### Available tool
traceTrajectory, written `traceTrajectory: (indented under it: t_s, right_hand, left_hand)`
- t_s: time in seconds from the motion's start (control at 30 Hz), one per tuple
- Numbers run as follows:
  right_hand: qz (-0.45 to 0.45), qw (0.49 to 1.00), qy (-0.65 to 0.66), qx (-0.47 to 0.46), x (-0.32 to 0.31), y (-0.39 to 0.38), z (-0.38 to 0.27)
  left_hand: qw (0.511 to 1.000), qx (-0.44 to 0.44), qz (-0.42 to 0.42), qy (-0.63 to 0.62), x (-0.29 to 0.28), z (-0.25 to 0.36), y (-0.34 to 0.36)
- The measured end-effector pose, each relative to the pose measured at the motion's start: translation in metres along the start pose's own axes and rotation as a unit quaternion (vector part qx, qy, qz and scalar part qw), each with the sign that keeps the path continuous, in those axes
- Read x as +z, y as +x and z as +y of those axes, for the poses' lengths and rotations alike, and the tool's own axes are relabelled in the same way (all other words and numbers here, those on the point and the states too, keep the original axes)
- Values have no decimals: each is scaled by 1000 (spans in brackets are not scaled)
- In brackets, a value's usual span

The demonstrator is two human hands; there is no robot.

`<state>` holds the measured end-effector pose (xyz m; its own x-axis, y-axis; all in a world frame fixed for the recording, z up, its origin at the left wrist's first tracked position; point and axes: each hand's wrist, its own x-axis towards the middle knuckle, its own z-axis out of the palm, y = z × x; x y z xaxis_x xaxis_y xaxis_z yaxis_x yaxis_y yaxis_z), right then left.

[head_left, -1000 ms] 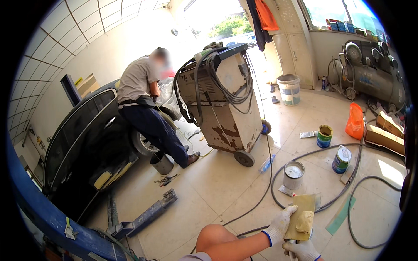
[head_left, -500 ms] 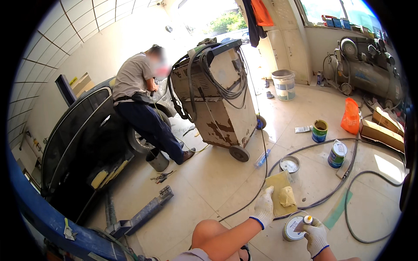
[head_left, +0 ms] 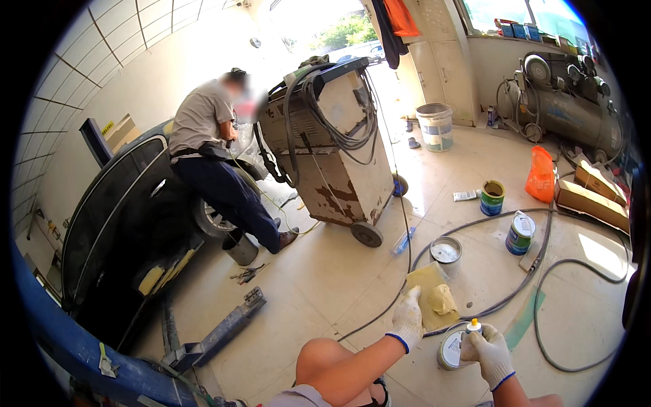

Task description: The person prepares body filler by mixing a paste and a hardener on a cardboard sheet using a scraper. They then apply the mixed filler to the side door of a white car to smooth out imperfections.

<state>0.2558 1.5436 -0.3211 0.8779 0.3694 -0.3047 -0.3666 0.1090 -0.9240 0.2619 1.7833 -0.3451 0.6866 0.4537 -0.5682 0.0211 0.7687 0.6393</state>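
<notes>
My left hand [head_left: 407, 317], in a white knit glove with a blue cuff, grips the near left edge of a yellowish board [head_left: 426, 279]. On that board sits a pale yellow lump of putty [head_left: 442, 300]. To its right my gloved right hand [head_left: 491, 353] is closed around a small tube [head_left: 472, 330] with a yellow cap pointing up. A flat grey-brown piece shows below the right fingers; I cannot tell what it is. Just beneath stands a round can [head_left: 449, 349] with a pale lid, partly hidden by the right hand.
An open tin [head_left: 445, 252], a green-blue can [head_left: 521, 232] and another open can [head_left: 492, 197] stand on the floor. A black hose [head_left: 502, 311] curves around them. A co-worker [head_left: 207, 136] bends by a dark car [head_left: 112, 224], beside a wheeled machine [head_left: 332, 183]. A blue lift arm [head_left: 224, 332] lies left.
My right hand has risen slightly with the tube, nearer the board. The left hand still holds the board. The whole view has shifted a little.
</notes>
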Motion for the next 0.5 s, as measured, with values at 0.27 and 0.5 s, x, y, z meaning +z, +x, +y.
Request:
traceTrajectory:
  t_s: [0.27,0.5]
  right_hand:
    - [-19,873,-479,-92,8,-9,-30]
    - [2,815,-570,-104,9,-12,-23]
  left_hand:
    - [999,37,15,30,-14,-10,-6]
    - [993,83,8,80,-5,-23,-20]
